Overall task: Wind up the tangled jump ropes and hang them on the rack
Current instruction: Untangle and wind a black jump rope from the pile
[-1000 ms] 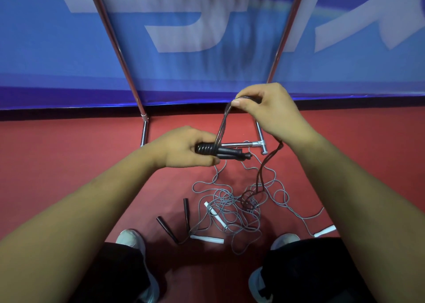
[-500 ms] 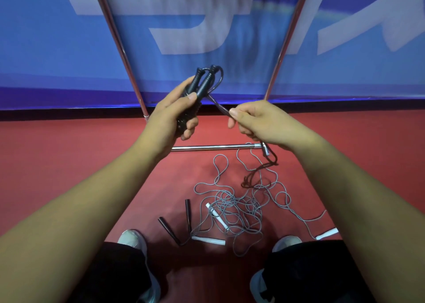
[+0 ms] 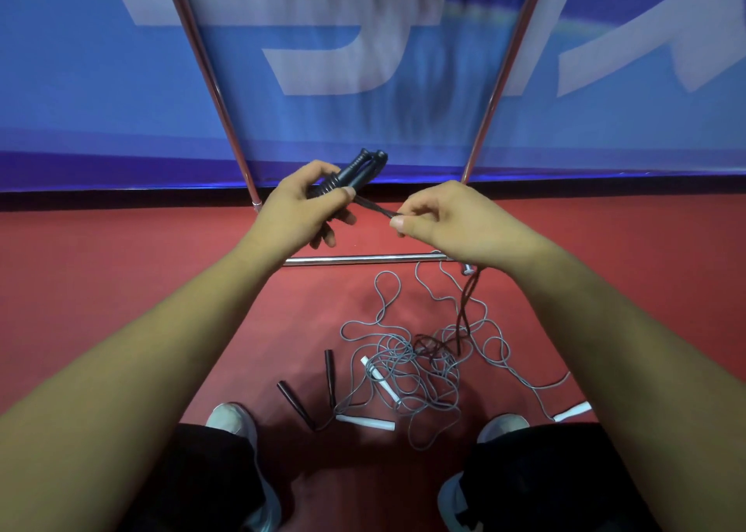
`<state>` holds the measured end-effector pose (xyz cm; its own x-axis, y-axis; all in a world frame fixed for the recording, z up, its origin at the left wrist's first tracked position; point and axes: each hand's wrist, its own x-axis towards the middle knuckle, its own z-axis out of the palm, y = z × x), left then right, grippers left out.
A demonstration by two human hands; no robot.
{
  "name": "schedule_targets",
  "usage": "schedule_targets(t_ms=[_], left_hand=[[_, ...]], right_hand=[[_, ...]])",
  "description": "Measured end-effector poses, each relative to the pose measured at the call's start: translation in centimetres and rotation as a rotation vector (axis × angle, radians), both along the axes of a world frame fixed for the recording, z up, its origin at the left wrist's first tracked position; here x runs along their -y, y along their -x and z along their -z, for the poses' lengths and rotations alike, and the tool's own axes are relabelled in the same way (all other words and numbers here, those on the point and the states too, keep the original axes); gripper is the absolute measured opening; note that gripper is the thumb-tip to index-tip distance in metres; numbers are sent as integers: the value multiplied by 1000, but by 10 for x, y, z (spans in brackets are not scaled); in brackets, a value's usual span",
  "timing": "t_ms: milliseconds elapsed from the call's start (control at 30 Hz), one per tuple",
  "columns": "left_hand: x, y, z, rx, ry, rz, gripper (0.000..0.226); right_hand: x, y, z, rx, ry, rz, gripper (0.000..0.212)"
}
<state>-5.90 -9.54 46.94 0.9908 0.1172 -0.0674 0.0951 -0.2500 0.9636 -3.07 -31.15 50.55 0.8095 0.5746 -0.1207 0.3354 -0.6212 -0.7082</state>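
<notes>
Jump ropes are lying partly in the person's hands and partly in a tangle on the red floor. The left hand is curling its fingers around a pair of black handles, holding them side by side and pointing them up and away toward the foot of a blue banner. A dark cord is running from those handles down and to the right into the right hand, which is pinching it between thumb and forefinger while its other fingers are curling loosely. Below the right wrist the same cord is hanging down to the floor and ending in a small dark knot among the grey cords.

Those grey cords are spreading in loose loops between the person's two shoes, with some loops reaching up toward the rack. One white handle is lying inside the tangle, another is lying at its near left edge, and a third is showing at the right, just beside the right leg. Two dark brown handles are lying just left of the tangle.

The rack is standing just beyond the hands. Its two chrome poles are rising in front of the banner, and its horizontal bar is sitting low, near the floor, below the hands.
</notes>
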Motion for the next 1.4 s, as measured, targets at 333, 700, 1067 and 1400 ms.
schedule_targets(t_ms=[333,700,1067,1400], left_hand=[[4,0,8,62,-933,301,32],[12,14,-1,115,-616,586,18],[7,17,-8,94,119,382,19],[3,7,-8,74,253,146,31]], right_hand=[[-9,3,2,193,92,-39,14],[-2,-5,-4,163,-103,105,12],[14,-21,18,-102,-174,17,15],[12,-17,12,-193,-191,114,22]])
